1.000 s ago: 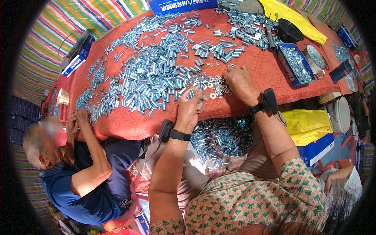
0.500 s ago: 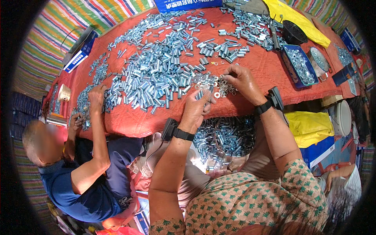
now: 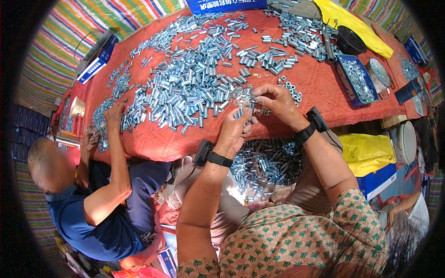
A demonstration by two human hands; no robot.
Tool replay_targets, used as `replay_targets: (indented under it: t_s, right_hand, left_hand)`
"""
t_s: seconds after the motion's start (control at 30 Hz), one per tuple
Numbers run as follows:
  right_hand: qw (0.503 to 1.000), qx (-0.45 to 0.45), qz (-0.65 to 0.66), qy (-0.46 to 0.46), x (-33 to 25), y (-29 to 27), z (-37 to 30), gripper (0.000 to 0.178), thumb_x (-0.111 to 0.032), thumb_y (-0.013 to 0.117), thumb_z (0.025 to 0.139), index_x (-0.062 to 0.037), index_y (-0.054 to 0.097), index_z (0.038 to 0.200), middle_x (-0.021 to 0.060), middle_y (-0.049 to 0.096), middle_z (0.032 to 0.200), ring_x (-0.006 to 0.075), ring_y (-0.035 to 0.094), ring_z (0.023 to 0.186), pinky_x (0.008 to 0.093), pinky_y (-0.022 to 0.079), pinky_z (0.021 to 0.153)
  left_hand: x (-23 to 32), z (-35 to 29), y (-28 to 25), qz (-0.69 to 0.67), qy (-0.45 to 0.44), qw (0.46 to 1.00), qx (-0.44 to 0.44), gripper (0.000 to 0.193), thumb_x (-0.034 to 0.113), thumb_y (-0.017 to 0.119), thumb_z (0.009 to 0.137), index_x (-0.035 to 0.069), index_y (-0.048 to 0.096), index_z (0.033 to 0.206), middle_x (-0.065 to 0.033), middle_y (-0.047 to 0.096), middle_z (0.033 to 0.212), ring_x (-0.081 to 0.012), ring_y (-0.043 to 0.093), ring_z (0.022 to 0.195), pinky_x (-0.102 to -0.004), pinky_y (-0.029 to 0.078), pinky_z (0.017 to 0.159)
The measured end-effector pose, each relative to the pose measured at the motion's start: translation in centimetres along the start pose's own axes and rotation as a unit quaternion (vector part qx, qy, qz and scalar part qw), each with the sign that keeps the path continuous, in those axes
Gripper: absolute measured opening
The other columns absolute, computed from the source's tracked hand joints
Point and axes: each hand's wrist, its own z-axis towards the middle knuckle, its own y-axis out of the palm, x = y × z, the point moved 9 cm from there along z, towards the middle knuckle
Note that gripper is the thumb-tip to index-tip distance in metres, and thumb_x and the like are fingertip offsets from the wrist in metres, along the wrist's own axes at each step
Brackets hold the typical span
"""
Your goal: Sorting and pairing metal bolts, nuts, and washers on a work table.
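Note:
My left hand (image 3: pixel 236 132) is closed around a few shiny metal sleeves (image 3: pixel 238 113), their ends showing above the fingers. It is just over the near edge of the red-covered table (image 3: pixel 320 99). Close by on the right, my right hand (image 3: pixel 278 102) has thumb and fingertips pinched together over a small pile of flat washers (image 3: pixel 241 94); whatever lies between those tips is too small to make out. A cluster of hex nuts (image 3: pixel 291 87) lies just beyond the right hand. Further left spreads a big heap of metal sleeves (image 3: pixel 185 88).
A blue tray of small metal parts (image 3: pixel 357 79) and a black bowl (image 3: pixel 351 41) stand to the right. Below the table edge is a container of metal parts (image 3: pixel 266 160). At left, a co-worker's hand (image 3: pixel 113 116) is among smaller parts (image 3: pixel 109 102).
My right hand has moved left, close to my left hand, and its fingertips have come to the washer pile. The nuts that it covered now show. My left hand stays nearly in place.

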Motion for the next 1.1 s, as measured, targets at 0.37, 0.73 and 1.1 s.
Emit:
replay_targets:
  t_s: [0.37,0.73,1.1]
  right_hand:
    - [0.979,-0.188,-0.009,0.074,1.7,0.0,0.0,0.029,-0.005,0.069,0.086,-0.0018,0.063,0.114,-0.0005,0.063,0.091,0.0066,0.059,0.08,0.0234,0.05,0.073]
    - [0.993,-0.086,-0.081,0.001,-1.3,0.6,0.3,0.056,-0.006,0.072,0.082,-0.0037,0.049,0.133,-0.0013,0.058,0.078,0.007,0.056,0.07,0.0229,0.046,0.062]
    - [0.988,-0.111,0.094,0.05,-0.8,1.4,-0.4,0.076,-0.005,0.07,0.085,-0.0066,0.028,0.148,0.0014,0.056,0.079,0.0078,0.056,0.071,0.0245,0.05,0.061]
  left_hand:
    - [1.1,-0.6,0.1,0.176,0.026,0.984,-0.002,0.012,0.012,0.063,0.092,0.001,0.059,0.096,-0.0056,0.061,0.067,-0.0043,0.041,0.046,-0.0187,0.029,0.041]
    - [0.9,-0.6,-0.2,0.126,0.016,0.991,-0.028,0.012,0.011,0.063,0.092,0.002,0.058,0.098,-0.0053,0.061,0.068,-0.0046,0.043,0.047,-0.0185,0.029,0.041]
    - [0.8,-1.5,-0.4,0.135,0.007,0.991,-0.015,0.014,0.016,0.064,0.093,0.004,0.058,0.097,-0.0043,0.061,0.069,-0.0042,0.042,0.046,-0.0182,0.028,0.041]
